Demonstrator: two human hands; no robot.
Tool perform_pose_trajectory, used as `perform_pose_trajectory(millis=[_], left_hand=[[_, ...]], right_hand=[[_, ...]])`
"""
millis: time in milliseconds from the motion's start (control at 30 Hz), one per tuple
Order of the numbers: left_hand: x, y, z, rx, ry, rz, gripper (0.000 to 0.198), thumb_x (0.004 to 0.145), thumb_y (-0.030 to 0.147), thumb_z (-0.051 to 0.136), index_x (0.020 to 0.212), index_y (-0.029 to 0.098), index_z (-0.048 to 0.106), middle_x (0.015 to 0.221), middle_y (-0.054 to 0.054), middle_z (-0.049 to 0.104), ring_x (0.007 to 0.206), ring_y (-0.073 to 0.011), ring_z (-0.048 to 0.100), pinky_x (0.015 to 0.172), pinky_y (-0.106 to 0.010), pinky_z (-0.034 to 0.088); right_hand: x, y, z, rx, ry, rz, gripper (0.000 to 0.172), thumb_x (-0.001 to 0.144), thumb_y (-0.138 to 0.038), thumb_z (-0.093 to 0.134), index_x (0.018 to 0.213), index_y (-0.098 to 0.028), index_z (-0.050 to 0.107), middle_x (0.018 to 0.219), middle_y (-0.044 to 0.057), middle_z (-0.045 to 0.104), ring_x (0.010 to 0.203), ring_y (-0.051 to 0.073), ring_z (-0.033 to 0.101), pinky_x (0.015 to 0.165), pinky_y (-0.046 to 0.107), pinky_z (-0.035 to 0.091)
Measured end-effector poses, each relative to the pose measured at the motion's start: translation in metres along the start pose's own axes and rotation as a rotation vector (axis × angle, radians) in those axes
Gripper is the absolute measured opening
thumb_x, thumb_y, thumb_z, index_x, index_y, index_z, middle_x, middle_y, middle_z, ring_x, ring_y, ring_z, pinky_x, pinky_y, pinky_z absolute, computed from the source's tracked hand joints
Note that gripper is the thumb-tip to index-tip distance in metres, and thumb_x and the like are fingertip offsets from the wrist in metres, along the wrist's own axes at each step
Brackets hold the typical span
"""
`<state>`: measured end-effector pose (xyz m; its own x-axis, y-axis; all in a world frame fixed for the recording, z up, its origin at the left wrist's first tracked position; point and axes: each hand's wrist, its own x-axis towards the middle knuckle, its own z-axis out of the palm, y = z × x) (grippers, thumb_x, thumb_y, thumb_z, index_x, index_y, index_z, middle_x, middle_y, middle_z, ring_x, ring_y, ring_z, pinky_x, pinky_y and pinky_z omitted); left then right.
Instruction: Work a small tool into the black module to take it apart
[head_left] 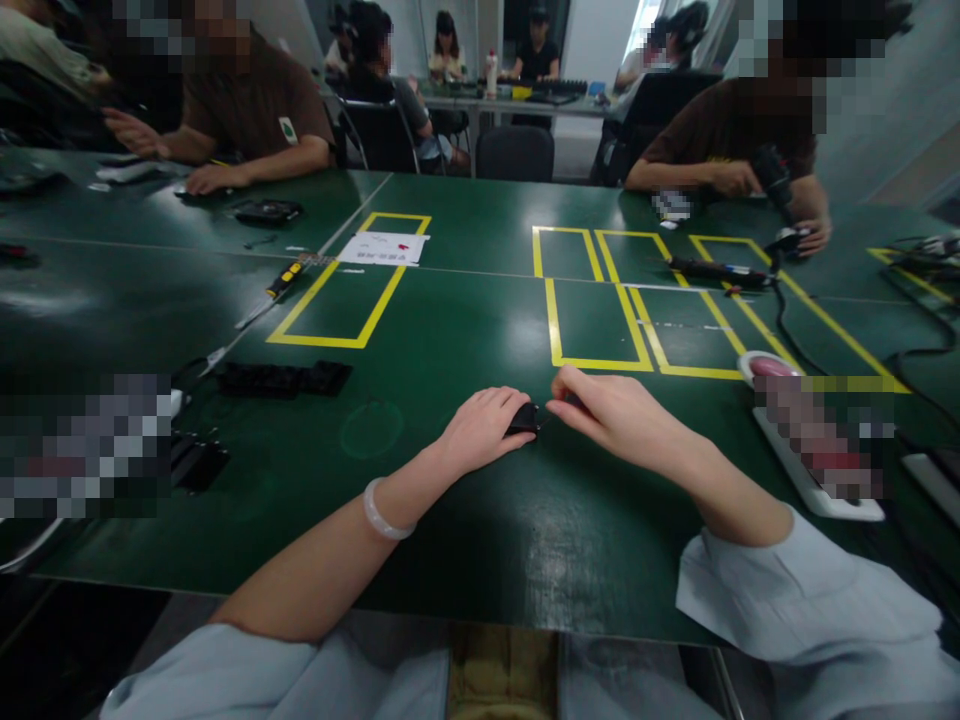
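My left hand (484, 425) is closed over a small black object (523, 418) and steadies it on the green table (450, 540). Its kind is hard to make out, as my fingers cover much of it. Just to the right, my right hand (600, 405) has its fingers pinched together. A thin, thread-like metallic thing (545, 421) shows between the right fingertips and the end of the black object. What the right fingers grip is mostly hidden, with only a dark bit visible inside them.
Black block-shaped parts (285, 378) lie at left, near a yellow-black screwdriver (285, 280). Yellow tape rectangles (555, 320) and a paper sheet (384, 248) mark the table. A white-cased device (810, 440) stands at right. Across the table, a co-worker holds a dark tool (772, 180).
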<state>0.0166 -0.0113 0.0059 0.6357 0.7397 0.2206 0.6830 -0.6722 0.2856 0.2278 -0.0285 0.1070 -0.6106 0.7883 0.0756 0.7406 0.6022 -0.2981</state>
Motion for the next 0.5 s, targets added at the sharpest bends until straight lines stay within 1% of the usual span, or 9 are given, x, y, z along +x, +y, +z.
perform_pose_trajectory(millis=[67,167,300,500], left_hand=[[0.0006,0.0003,0.0006,0.008,0.0,-0.001,0.037,0.088,0.046,0.057,0.114,0.02,0.05,0.117,-0.008,0.058,0.107,-0.0249,0.056,0.093,-0.038,0.044],[0.0013,0.0009,0.0012,0.022,-0.006,-0.006,0.037,0.088,0.047,0.057,0.114,0.02,0.051,0.115,-0.008,0.059,0.106,-0.0246,0.056,0.092,-0.038,0.044],[0.0013,0.0017,0.0005,0.027,-0.013,0.0,0.037,0.089,0.047,0.055,0.113,0.019,0.05,0.115,-0.008,0.059,0.106,-0.0249,0.056,0.091,-0.038,0.045],[0.0015,0.0017,0.001,0.02,-0.003,0.001,0.038,0.089,0.047,0.057,0.114,0.019,0.05,0.117,-0.008,0.059,0.106,-0.0256,0.056,0.091,-0.039,0.045]], right_hand=[[-0.0004,-0.0023,0.0004,-0.032,-0.002,0.001,0.026,0.097,-0.043,0.038,0.092,-0.02,0.049,0.071,0.0,0.06,0.061,0.015,0.055,0.057,0.025,0.029],[0.0006,-0.0041,0.0017,-0.085,0.0,0.012,0.029,0.098,-0.044,0.035,0.092,-0.02,0.051,0.068,0.001,0.061,0.061,0.016,0.056,0.056,0.025,0.027],[0.0037,-0.0042,0.0048,-0.109,0.017,0.037,0.023,0.098,-0.037,0.035,0.097,-0.019,0.05,0.07,0.001,0.063,0.06,0.016,0.057,0.054,0.025,0.025],[0.0034,-0.0076,0.0049,-0.112,0.036,-0.006,0.015,0.096,-0.028,0.036,0.102,-0.019,0.047,0.08,0.002,0.065,0.063,0.015,0.057,0.053,0.025,0.025]])
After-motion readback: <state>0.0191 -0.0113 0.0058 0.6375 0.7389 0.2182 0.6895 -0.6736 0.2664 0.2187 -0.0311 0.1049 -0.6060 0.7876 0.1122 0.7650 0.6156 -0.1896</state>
